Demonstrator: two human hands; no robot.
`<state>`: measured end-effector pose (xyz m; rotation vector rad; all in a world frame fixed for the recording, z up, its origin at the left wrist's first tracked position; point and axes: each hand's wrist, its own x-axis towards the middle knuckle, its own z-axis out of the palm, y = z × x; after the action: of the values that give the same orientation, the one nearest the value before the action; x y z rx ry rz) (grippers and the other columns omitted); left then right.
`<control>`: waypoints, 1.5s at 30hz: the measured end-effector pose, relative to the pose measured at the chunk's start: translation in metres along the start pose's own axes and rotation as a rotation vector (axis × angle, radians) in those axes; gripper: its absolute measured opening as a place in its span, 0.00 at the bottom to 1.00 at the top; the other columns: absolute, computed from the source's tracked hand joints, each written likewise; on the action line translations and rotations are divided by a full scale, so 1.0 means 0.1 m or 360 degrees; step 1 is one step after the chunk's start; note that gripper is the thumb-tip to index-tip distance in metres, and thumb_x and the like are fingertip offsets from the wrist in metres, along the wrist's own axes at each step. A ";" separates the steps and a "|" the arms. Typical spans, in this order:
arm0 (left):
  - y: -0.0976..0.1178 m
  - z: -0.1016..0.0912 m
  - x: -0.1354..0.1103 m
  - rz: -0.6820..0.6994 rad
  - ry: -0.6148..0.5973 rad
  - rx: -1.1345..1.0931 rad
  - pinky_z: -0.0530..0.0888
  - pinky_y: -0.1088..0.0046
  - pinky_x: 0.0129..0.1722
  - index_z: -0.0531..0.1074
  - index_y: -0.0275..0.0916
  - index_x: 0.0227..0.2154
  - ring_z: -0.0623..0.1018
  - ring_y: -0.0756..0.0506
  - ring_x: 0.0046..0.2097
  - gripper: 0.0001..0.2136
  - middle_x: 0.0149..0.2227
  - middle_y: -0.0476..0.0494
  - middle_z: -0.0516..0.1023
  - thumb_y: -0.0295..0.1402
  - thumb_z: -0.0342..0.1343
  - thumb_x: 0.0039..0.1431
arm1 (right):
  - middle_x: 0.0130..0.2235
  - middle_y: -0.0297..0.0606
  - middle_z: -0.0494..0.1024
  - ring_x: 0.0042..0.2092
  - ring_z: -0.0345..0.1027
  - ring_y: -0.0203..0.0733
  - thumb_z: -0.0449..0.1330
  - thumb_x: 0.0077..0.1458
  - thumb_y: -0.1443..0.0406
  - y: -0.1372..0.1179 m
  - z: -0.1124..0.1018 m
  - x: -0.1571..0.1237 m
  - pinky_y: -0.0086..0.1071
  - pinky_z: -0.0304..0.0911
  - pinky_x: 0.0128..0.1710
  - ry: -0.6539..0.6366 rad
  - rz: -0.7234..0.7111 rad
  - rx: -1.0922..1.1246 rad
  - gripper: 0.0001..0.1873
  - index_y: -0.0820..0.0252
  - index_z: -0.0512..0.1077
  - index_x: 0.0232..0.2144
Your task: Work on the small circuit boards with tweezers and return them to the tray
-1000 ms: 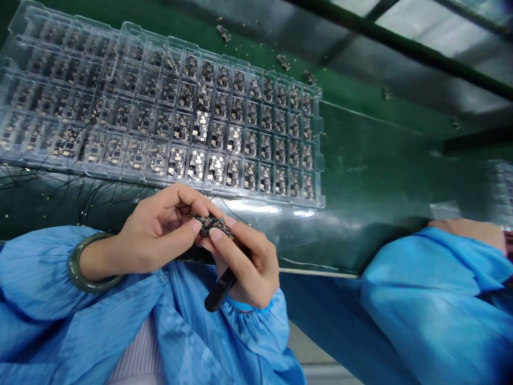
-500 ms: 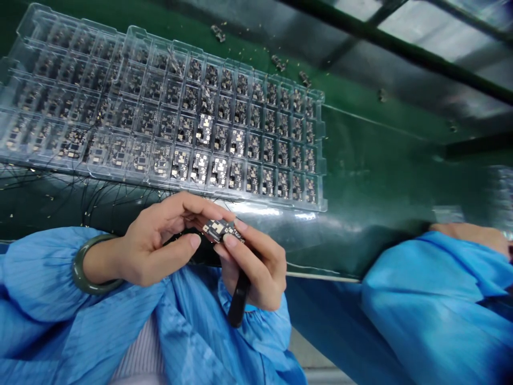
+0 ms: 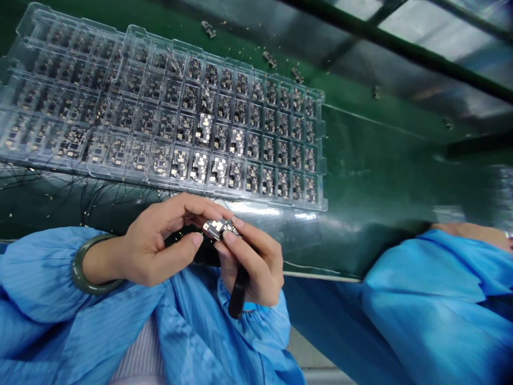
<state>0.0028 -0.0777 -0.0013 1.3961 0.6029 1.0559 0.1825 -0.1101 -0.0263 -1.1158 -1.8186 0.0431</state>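
Note:
A small black circuit board (image 3: pixel 217 227) with bright gold pads is pinched between thumb and fingers of my right hand (image 3: pixel 256 262). The same hand also has a black-handled tool (image 3: pixel 239 294) in its palm, handle pointing down toward me; its working end is hidden. My left hand (image 3: pixel 160 240) curves around the board's left end. Its index finger lies along the far edge, while the thumb stands apart from the board. Whether the other left fingers touch the underside is hidden. Just beyond both hands sits a clear plastic tray (image 3: pixel 323 155) with rows of similar boards.
Another clear tray (image 3: pixel 18 40) lies at the left, overlapping the first. Thin black wires (image 3: pixel 104 190) spread along the near edge. Several small parts, one a dark piece (image 3: pixel 297 75), lie behind the trays on green surface. A co-worker's blue sleeve (image 3: pixel 436 289) is at right.
The small parts behind the trays have shifted left. My right hand and the tool handle have moved slightly up and left; the board stays pinched.

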 end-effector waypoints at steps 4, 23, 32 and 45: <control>-0.05 0.02 -0.01 -0.0037 -0.0033 0.0185 0.77 0.71 0.46 0.67 0.37 0.50 0.78 0.46 0.46 0.15 0.46 0.39 0.76 0.22 0.54 0.60 | 0.37 0.36 0.80 0.35 0.76 0.38 0.59 0.60 0.67 0.00 -0.04 0.05 0.32 0.73 0.32 -0.0059 0.0163 0.0196 0.10 0.55 0.73 0.44; 0.08 0.01 0.07 -0.0375 -0.0038 0.0338 0.72 0.84 0.27 0.70 0.36 0.35 0.77 0.54 0.27 0.02 0.27 0.51 0.74 0.26 0.52 0.62 | 0.27 0.27 0.78 0.24 0.68 0.31 0.62 0.55 0.71 -0.10 -0.06 0.09 0.27 0.65 0.25 -0.0192 0.0830 0.0727 0.07 0.53 0.74 0.34; 0.04 -0.01 0.05 -0.0309 -0.0081 0.0415 0.69 0.80 0.27 0.68 0.35 0.31 0.72 0.53 0.27 0.04 0.25 0.50 0.71 0.29 0.53 0.61 | 0.24 0.26 0.77 0.24 0.69 0.31 0.62 0.56 0.69 -0.10 -0.13 0.09 0.25 0.64 0.25 -0.0343 0.1103 0.0898 0.05 0.52 0.75 0.31; -0.06 0.01 0.04 -0.0340 0.0068 0.0298 0.68 0.77 0.30 0.69 0.34 0.32 0.71 0.52 0.29 0.09 0.26 0.48 0.73 0.34 0.51 0.64 | 0.27 0.33 0.80 0.26 0.72 0.36 0.63 0.54 0.59 0.04 -0.10 0.10 0.26 0.66 0.24 -0.0440 0.1012 0.0775 0.08 0.54 0.78 0.35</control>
<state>0.0065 -0.0737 -0.0065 1.4368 0.8805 0.8773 0.1913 -0.1048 -0.0160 -1.3176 -1.4878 0.9995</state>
